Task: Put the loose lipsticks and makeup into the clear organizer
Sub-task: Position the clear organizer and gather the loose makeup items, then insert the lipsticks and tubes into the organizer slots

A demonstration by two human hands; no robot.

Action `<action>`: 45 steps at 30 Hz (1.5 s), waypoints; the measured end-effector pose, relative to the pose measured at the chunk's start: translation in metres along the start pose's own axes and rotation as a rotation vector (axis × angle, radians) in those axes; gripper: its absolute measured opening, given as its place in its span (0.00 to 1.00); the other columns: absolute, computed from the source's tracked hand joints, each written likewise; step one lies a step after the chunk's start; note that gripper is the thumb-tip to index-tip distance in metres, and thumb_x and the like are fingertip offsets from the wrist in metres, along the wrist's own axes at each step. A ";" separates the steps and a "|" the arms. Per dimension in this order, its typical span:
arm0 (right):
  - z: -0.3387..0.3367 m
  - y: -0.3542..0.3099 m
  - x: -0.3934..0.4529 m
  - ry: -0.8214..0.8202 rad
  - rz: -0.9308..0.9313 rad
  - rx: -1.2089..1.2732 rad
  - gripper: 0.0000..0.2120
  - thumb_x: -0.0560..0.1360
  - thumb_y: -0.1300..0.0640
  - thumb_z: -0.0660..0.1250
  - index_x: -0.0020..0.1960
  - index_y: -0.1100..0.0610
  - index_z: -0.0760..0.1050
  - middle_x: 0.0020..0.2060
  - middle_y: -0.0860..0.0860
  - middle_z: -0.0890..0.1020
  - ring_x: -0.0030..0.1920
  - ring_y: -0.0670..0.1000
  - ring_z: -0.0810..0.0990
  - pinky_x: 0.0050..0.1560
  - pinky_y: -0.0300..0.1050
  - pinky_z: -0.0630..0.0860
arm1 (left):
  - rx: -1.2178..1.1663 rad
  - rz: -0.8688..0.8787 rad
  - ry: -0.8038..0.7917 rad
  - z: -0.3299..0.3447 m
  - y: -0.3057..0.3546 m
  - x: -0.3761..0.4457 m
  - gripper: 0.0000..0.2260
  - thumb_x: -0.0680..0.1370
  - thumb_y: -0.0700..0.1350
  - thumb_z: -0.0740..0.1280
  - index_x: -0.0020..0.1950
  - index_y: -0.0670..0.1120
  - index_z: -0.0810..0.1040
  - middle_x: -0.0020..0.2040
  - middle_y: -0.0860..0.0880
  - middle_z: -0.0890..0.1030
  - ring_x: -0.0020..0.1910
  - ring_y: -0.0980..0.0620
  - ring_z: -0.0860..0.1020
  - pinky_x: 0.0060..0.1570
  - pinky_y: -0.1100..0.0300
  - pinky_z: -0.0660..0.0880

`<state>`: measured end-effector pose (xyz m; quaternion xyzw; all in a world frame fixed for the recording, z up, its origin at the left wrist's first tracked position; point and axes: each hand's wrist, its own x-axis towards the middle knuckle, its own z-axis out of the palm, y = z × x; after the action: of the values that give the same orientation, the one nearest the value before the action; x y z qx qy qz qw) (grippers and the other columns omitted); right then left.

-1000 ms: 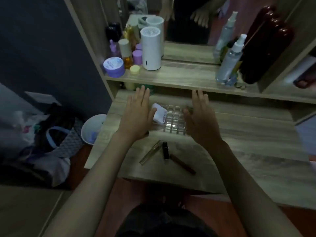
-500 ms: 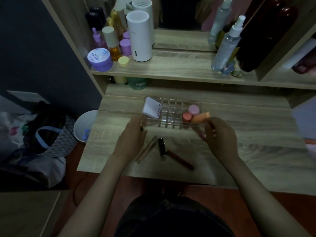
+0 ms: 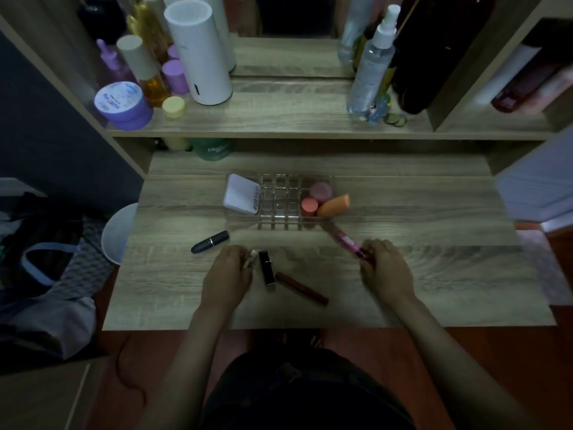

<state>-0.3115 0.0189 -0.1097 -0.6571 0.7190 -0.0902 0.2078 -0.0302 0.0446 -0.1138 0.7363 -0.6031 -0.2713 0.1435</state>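
The clear organizer (image 3: 280, 200) sits mid-desk, holding a white compact (image 3: 240, 194), a pink-capped tube (image 3: 321, 191), a coral-capped tube (image 3: 309, 206) and an orange tube (image 3: 334, 205). My right hand (image 3: 386, 271) grips a pink tube (image 3: 345, 240) that points up-left toward the organizer's front right corner. My left hand (image 3: 229, 274) is closed over a clear slim tube (image 3: 251, 257) on the desk. Loose on the desk lie a grey lipstick (image 3: 210, 241), a black lipstick (image 3: 267, 267) and a dark red tube (image 3: 301, 288).
A shelf above holds a purple jar (image 3: 123, 105), a white cylinder (image 3: 198, 51), bottles and a spray bottle (image 3: 370, 69). A green jar (image 3: 212, 149) stands under the shelf. A white bin (image 3: 119, 232) and bags sit left of the desk.
Both hands drew back from the organizer toward the desk front. My right hand now holds the pink tube; my left hand has closed on the clear tube. A grey lipstick now shows at left.
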 end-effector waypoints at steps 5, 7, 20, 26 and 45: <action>-0.012 -0.014 -0.005 0.060 -0.110 0.057 0.10 0.72 0.63 0.67 0.53 0.60 0.78 0.49 0.59 0.76 0.43 0.59 0.78 0.39 0.48 0.74 | -0.097 0.018 0.068 -0.012 0.006 0.003 0.12 0.72 0.37 0.68 0.55 0.41 0.76 0.51 0.42 0.78 0.50 0.44 0.77 0.49 0.54 0.73; -0.024 -0.030 -0.003 0.109 -0.198 0.129 0.10 0.71 0.66 0.69 0.52 0.61 0.79 0.47 0.59 0.77 0.38 0.54 0.77 0.39 0.45 0.74 | -0.155 0.076 0.146 -0.025 0.018 0.009 0.11 0.72 0.35 0.68 0.54 0.40 0.77 0.49 0.42 0.78 0.47 0.45 0.77 0.47 0.54 0.75; -0.046 -0.142 0.093 0.248 -0.510 0.258 0.09 0.71 0.69 0.68 0.51 0.66 0.78 0.49 0.63 0.80 0.48 0.57 0.79 0.50 0.46 0.77 | -0.310 0.299 0.479 -0.075 0.083 0.097 0.10 0.71 0.34 0.70 0.51 0.37 0.77 0.48 0.39 0.80 0.44 0.53 0.76 0.42 0.77 0.70; -0.029 -0.146 0.109 0.193 -0.568 0.145 0.07 0.73 0.66 0.66 0.51 0.64 0.78 0.49 0.61 0.79 0.45 0.58 0.79 0.45 0.52 0.78 | -0.267 0.296 0.411 -0.064 0.076 0.114 0.09 0.71 0.33 0.68 0.51 0.37 0.77 0.49 0.38 0.80 0.48 0.43 0.78 0.52 0.50 0.76; -0.028 -0.132 0.063 0.217 -0.703 0.086 0.17 0.73 0.62 0.66 0.61 0.62 0.74 0.53 0.61 0.81 0.48 0.57 0.81 0.46 0.49 0.80 | -0.351 0.297 0.304 -0.051 0.064 0.114 0.16 0.71 0.34 0.68 0.58 0.39 0.75 0.54 0.39 0.80 0.52 0.45 0.79 0.55 0.53 0.77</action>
<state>-0.2066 -0.0624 -0.0429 -0.8412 0.4628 -0.2553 0.1140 -0.0388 -0.0861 -0.0638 0.6359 -0.6197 -0.2339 0.3961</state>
